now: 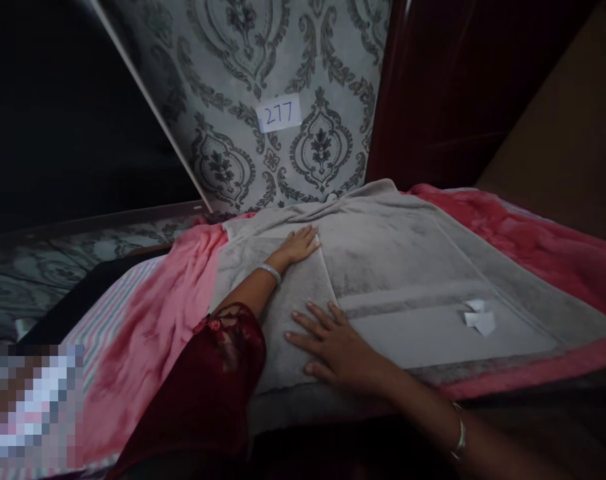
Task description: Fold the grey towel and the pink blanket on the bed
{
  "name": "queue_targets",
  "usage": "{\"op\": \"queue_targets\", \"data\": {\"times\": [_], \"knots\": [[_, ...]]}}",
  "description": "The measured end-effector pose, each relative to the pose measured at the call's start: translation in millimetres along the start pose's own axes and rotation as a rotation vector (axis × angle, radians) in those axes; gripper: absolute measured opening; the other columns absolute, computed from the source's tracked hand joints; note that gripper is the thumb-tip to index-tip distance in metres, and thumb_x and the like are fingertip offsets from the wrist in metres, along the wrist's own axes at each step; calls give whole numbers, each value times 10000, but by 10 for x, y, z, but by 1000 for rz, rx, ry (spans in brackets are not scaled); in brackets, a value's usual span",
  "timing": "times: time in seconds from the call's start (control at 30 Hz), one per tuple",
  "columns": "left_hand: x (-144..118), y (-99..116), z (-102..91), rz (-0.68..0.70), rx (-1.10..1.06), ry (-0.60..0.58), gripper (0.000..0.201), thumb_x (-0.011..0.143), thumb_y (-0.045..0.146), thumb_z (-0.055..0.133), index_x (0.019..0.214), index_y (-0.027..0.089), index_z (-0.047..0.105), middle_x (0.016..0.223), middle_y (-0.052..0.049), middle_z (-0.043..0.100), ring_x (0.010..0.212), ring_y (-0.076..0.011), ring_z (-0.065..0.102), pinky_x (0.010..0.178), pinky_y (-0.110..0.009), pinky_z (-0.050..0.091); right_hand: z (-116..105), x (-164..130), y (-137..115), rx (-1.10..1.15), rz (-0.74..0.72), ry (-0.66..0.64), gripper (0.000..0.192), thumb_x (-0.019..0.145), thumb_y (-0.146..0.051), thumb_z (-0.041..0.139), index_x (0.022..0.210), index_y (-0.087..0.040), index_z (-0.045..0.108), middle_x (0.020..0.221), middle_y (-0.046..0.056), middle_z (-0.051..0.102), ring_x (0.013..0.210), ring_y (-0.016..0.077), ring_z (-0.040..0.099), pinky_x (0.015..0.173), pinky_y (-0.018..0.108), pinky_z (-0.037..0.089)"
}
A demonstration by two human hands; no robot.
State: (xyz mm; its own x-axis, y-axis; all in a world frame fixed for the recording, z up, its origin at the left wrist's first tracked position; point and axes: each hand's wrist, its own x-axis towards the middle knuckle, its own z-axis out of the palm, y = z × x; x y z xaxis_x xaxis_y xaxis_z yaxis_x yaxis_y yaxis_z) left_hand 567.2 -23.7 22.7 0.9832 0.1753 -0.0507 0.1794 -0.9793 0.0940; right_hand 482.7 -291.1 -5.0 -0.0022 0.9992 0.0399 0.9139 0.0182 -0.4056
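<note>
A large grey plush towel (393, 253) with smooth woven bands lies spread out before me. Its left part is folded inward, and the edge of the folded layer (327, 267) runs between my hands. My left hand (299, 247) rests flat near the far end of that edge, its fingers stretched out. Closer to me, my right hand (340, 347) lies palm down across the fold with spread fingers. Neither hand grips anything. White tags (480, 319) sit on the towel's right side.
Beneath the towel is a pink-red blanket (537, 243), showing on both sides. Striped fabric (115, 303) lies at the left. Behind stand a patterned wall (233, 67) with a paper marked 277 (281, 113), a dark panel (67, 113) and a dark red panel (433, 93).
</note>
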Motion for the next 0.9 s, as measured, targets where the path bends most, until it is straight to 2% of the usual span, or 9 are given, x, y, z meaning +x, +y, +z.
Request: {"op": "queue_targets", "data": {"times": [0.07,0.17,0.23,0.3,0.4,0.5,0.6,0.67,0.9], "knots": [[-115,-21,-96,4,-2,56,634,1040,466,288,1614,202,227,1693,-117,192,1560,-250,186,1251,-506,140,-42,-30,24,9,-9,-16,643,968,-480,604,1559,-372,377,1678,40,189,1555,339,60,1213,655,65],[-410,-170,-244,21,2,129,609,1046,466,257,1602,220,278,1677,-90,264,1556,-234,199,1261,-492,113,-200,-9,102,58,-63,-43,637,985,-526,554,1566,-325,385,1666,79,241,1547,325,144,1220,622,120],[-650,-314,-321,13,14,117,605,1045,472,257,1594,224,307,1666,-83,294,1554,-235,205,1261,-495,115,-348,118,155,66,-95,4,621,1014,-535,483,1574,-286,378,1648,111,290,1539,309,193,1220,599,153],[-868,-448,-354,-16,22,91,595,1045,475,251,1591,246,314,1671,-71,282,1557,-244,195,1254,-524,120,-462,338,180,34,-122,88,623,1032,-547,425,1585,-270,356,1652,119,281,1542,306,179,1220,595,148],[-1076,-577,-271,-75,27,37,577,1046,467,242,1589,285,310,1684,-50,244,1565,-265,155,1237,-584,121,-440,704,135,-42,-181,111,640,1025,-576,419,1593,-295,329,1677,101,209,1549,337,125,1205,640,123],[-1136,-631,-63,-128,50,9,577,1043,460,268,1593,288,304,1691,-46,222,1569,-281,128,1236,-598,103,-202,882,52,-108,-237,18,681,993,-612,476,1590,-321,327,1683,91,189,1545,372,104,1190,681,80],[-1129,-666,117,-124,66,52,590,1041,481,272,1602,302,280,1698,-36,199,1572,-283,108,1245,-585,79,16,831,-3,-120,-242,-30,701,989,-613,487,1598,-323,298,1688,79,167,1549,376,52,1190,685,10],[-1121,-686,164,-114,61,59,595,1039,498,264,1605,312,270,1701,-30,192,1573,-285,102,1246,-586,78,70,736,-36,-93,-243,-45,702,992,-612,480,1602,-324,285,1691,70,156,1550,375,25,1188,685,-7],[-1137,-682,99,-112,49,27,602,1036,504,253,1606,310,260,1707,-31,164,1574,-290,92,1238,-597,79,90,299,-292,44,-332,-96,699,979,-598,521,1592,-335,312,1688,37,175,1555,345,19,1205,657,-1]]}}
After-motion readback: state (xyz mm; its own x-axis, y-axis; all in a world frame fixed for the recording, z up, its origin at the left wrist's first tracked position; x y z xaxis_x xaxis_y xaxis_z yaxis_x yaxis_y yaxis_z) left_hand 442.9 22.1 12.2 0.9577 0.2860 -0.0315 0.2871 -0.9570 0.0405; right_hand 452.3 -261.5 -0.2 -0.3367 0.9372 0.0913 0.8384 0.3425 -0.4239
